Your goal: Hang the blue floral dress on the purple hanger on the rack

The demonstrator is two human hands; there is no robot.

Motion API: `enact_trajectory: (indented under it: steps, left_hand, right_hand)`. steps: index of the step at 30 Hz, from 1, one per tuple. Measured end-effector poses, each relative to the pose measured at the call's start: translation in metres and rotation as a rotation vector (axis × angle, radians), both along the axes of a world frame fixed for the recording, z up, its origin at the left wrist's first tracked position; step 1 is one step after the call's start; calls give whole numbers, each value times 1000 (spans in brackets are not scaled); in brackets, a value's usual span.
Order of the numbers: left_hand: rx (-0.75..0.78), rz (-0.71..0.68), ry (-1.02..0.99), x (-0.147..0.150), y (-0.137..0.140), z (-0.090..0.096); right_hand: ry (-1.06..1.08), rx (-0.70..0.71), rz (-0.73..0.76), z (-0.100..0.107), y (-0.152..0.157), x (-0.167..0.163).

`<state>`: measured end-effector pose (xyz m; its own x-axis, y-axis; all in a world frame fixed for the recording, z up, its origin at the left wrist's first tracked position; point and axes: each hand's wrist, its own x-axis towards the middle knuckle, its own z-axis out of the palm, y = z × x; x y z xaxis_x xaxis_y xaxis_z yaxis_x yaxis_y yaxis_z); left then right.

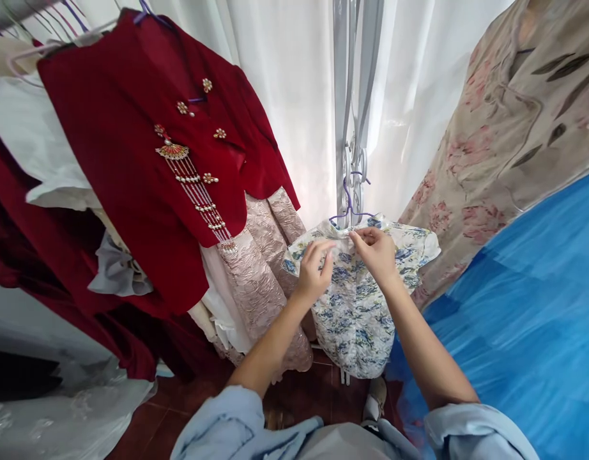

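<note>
A white short-sleeved top (354,313) with a blue and green floral print hangs in front of me on a purple hanger (351,207). My right hand (375,254) pinches the top's neckline near the centre, just below the hanger. At the left side of the neckline is my left hand (315,271), its fingers curved and the thumb apart from them, in front of the fabric. I see nothing held in it. The top's lower part hangs free above the floor.
A dark red jacket (145,128) with beaded ornaments and a pink textured dress (260,275) hang to the left. On the right are a beige floral dress (490,128) and blue tulle (519,306). Behind stand a metal pole (341,76) and white curtains (289,76).
</note>
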<state>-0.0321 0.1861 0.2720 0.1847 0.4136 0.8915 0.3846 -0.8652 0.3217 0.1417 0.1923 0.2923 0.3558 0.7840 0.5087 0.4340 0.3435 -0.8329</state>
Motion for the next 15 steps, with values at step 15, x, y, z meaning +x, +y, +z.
enact_trajectory:
  steps: [15]
  left_hand:
    - [-231,52,441,30,35,68]
  right_hand:
    - [-186,26,-95,4,7,-5]
